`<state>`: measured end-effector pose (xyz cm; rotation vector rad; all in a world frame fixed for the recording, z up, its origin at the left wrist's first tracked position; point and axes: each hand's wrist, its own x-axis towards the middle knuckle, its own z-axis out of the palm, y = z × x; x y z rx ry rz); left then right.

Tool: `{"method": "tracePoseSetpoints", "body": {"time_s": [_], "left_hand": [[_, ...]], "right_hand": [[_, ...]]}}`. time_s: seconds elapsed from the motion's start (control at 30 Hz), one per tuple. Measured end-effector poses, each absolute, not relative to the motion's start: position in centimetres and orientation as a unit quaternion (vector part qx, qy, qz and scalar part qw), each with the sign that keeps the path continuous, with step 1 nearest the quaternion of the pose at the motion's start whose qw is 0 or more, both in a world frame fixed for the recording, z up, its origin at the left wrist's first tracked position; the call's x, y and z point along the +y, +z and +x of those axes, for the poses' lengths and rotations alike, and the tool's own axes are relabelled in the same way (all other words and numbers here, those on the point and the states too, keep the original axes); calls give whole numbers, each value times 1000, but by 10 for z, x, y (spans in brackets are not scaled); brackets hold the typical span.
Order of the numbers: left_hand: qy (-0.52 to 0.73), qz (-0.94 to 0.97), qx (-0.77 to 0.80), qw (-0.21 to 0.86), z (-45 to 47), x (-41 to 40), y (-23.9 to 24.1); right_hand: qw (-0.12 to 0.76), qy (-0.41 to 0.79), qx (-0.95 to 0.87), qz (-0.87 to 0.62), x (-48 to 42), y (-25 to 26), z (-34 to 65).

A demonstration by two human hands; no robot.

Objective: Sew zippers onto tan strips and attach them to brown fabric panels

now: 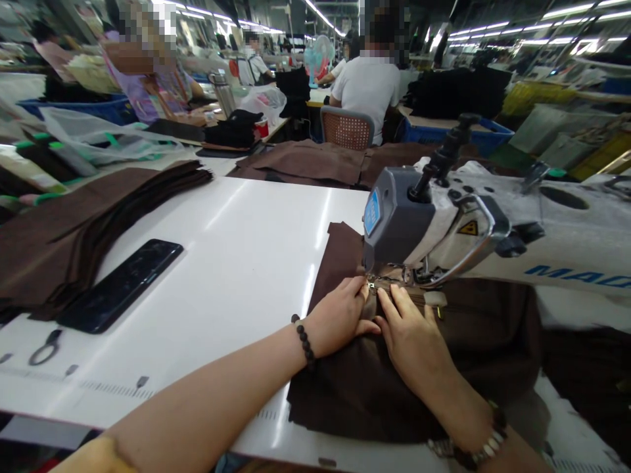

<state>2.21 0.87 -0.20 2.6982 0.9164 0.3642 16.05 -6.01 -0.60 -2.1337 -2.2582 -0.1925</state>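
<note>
A dark brown piece of fabric (pixel 365 394) lies on the white table under the head of a sewing machine (pixel 404 210). My left hand (pixel 340 312) rests on it just left of the presser foot (pixel 372 284), fingers stretched forward and thumb apart. To the right of the foot, my right hand (pixel 414 335) presses the cloth flat with its fingers spread. A ribbed brown strip runs beneath the machine arm, with a small gold-coloured metal piece (pixel 440 311) that looks like a zip pull. The needle's tip is too small to make out.
On the left of the white table (pixel 236 276) lie a stack of brown fabric pieces (pixel 98 217), a black phone (pixel 123 282) and a ring-shaped item (pixel 44 351). More brown fabric (pixel 305 161) spans the back edge. Beyond it, a person in white (pixel 367 85) sits on a chair.
</note>
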Motion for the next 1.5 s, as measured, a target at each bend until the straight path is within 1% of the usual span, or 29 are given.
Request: {"method": "tracePoseSetpoints", "body": {"time_s": [0.3, 0.47, 0.57, 0.67, 1.0, 1.5], "left_hand": [[141, 932, 308, 127, 21, 13, -5], [145, 939, 306, 56, 24, 5, -11], [116, 946, 302, 10, 25, 3, -14], [87, 949, 302, -12, 26, 3, -15], [71, 951, 301, -19, 27, 6, -10], [67, 952, 296, -30, 29, 14, -6]], "right_hand": [[16, -52, -724, -688, -57, -4, 160], [29, -47, -734, -677, -56, -2, 164], [36, -42, -733, -678, -56, -4, 165], [39, -38, -734, -677, -56, -5, 165], [33, -24, -735, -677, -55, -1, 165], [52, 16, -732, -679, -45, 0, 168]]}}
